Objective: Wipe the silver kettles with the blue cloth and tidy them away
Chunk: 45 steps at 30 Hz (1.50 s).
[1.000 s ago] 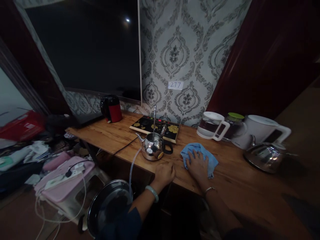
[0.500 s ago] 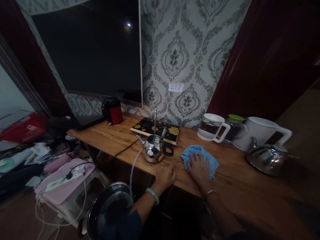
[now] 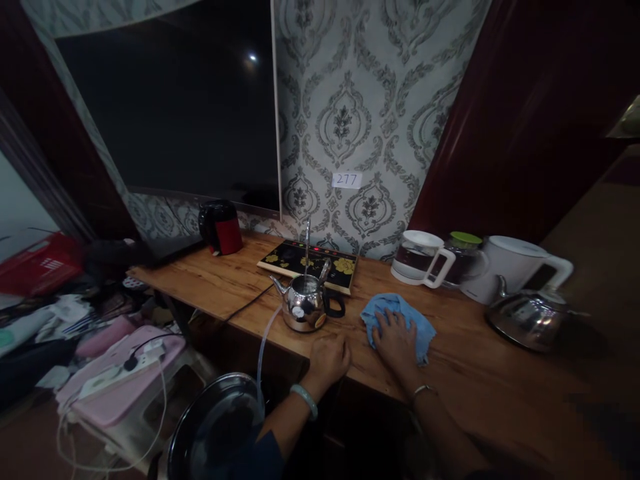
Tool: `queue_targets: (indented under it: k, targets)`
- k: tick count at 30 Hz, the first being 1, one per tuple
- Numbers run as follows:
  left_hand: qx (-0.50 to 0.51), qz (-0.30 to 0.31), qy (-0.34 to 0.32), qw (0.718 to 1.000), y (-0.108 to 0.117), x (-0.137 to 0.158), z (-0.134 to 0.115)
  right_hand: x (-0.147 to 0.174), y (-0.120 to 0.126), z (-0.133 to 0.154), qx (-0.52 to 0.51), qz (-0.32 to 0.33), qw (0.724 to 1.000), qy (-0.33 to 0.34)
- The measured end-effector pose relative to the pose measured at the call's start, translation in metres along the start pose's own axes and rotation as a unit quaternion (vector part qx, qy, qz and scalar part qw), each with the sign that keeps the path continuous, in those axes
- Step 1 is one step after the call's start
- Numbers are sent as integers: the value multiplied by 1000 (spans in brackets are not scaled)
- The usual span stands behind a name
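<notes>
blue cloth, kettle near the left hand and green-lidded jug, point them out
Blue cloth (image 3: 424, 331): head view, on its right part.
Kettle (image 3: 306, 303): head view, on its metal body.
Green-lidded jug (image 3: 463, 261): head view, on its body below the lid.

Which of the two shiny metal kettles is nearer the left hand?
The small, open-topped shiny metal kettle, just beyond the left hand and in front of the black, gold-flowered cooktop; the other kettle stands far right.
</notes>
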<state>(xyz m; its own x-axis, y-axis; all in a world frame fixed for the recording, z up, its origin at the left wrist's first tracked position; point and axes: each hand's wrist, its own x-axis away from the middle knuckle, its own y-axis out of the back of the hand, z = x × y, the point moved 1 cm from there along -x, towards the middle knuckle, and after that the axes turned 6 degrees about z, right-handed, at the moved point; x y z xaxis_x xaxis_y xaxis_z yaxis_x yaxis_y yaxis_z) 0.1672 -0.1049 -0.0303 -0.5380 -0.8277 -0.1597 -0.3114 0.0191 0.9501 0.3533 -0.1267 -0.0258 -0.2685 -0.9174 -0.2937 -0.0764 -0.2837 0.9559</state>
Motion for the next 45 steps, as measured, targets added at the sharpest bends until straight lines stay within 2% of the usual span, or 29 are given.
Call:
queue_targets:
  k: [6, 11, 14, 16, 20, 24, 34, 45]
  targets:
    - [4, 1, -3, 1000, 0, 0, 0, -2, -3, -3, -5, -7, 1000, 5]
    - [9, 8, 0, 1000, 1, 0, -1, -1, -4, 4, -35, -25, 999, -19]
    - [18, 3, -7, 1000, 0, -1, 0, 0, -1, 13, -40, -34, 999, 5]
    - [20, 2, -10, 1000, 1, 0, 0, -2, 3, 14, -31, -23, 999, 3]
    - [12, 0, -8, 1000, 1, 0, 0, -11, 11, 2, -1, 42, 998, -53]
    - [9, -6, -6, 1000, 0, 1, 0, -14, 16, -6, -5, 82, 996, -42]
    - [26, 13, -3, 1000, 1, 0, -1, 17, 13, 15, -107, 30, 993, 32]
    - [16, 2, -8, 1000, 0, 1, 0, 25, 7, 24, -80, -7, 996, 32]
